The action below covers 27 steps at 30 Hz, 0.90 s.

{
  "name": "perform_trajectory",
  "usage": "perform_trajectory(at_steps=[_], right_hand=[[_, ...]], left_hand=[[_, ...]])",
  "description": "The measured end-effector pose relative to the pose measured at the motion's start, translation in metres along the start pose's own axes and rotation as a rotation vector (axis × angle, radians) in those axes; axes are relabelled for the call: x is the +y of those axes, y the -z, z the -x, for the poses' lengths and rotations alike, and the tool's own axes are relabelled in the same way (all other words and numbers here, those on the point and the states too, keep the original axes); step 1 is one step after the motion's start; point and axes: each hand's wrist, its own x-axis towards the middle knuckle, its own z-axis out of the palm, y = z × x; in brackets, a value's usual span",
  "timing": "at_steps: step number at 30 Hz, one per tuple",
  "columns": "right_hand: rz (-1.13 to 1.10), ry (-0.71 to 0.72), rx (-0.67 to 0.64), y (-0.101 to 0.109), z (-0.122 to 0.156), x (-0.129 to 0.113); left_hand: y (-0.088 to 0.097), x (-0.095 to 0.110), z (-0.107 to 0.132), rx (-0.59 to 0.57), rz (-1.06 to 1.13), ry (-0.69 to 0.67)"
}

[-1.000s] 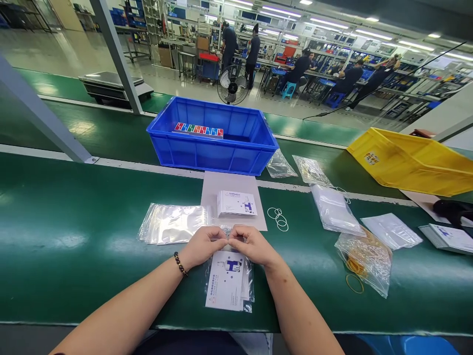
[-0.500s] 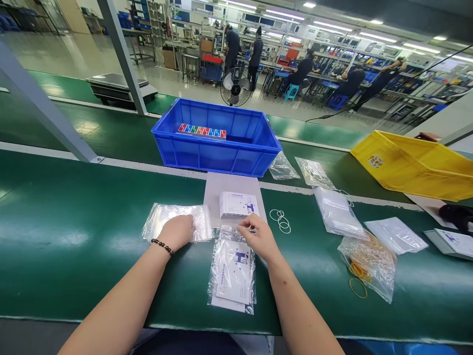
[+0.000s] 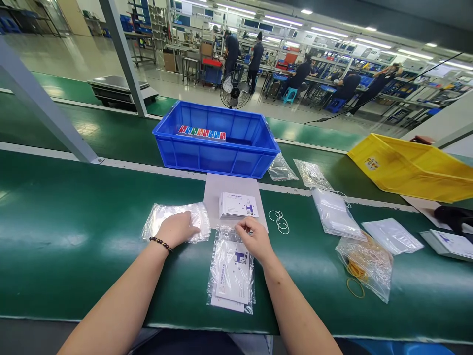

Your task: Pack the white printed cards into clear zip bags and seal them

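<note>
My left hand point(image 3: 178, 229) rests with curled fingers on a pile of clear plastic bags point(image 3: 162, 216) at the left. My right hand point(image 3: 253, 237) pinches the top edge of a clear bag with white printed cards inside point(image 3: 232, 272), which lies flat on the green belt point(image 3: 74, 231) in front of me. Just beyond that hand a stack of printed cards point(image 3: 238, 205) sits on a grey sheet point(image 3: 229, 186). Three white rubber rings point(image 3: 280, 220) lie to the right of the stack.
A blue crate point(image 3: 216, 140) stands behind the grey sheet. More clear bags point(image 3: 334, 211), a bag of yellow rubber bands point(image 3: 365, 261) and a yellow bin point(image 3: 414, 165) lie to the right. Other people work at benches far behind a floor fan point(image 3: 235, 90).
Both hands were pinched together at the top of the filled bag. The left hand has since moved left onto the bag pile, and the right hand stays at the bag's top edge.
</note>
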Motion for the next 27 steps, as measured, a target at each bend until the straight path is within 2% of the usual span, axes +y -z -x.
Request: perform_trajectory(at_steps=[5,9,12,14,16,18,22,25,27], right_hand=[[-0.007,0.010,0.014,-0.001,0.000,-0.001],[-0.085,0.015,-0.022,-0.010,0.003,-0.003],[-0.190,-0.049,-0.104,-0.023,0.007,-0.005],[-0.184,-0.068,-0.110,-0.029,0.010,-0.005],[-0.091,-0.014,-0.051,-0.032,0.011,-0.006],[0.035,0.107,0.004,-0.032,0.012,-0.007],[0.181,0.323,0.017,-0.032,0.014,-0.011],[0.153,0.373,0.043,-0.032,0.015,-0.015],[0.101,0.348,0.039,-0.032,0.015,-0.017]], left_hand=[[-0.001,-0.001,-0.001,0.045,-0.001,-0.058],[0.000,0.012,0.009,0.148,0.137,-0.191],[-0.005,0.027,0.019,0.118,0.221,-0.342],[-0.010,0.034,0.023,0.080,0.278,-0.403],[-0.014,0.038,0.025,0.063,0.376,-0.404],[-0.016,0.040,0.024,0.074,0.545,-0.380],[-0.022,0.044,0.020,0.058,0.927,-0.326],[-0.025,0.048,0.018,0.020,1.097,-0.244],[-0.027,0.050,0.018,0.030,1.156,-0.204]])
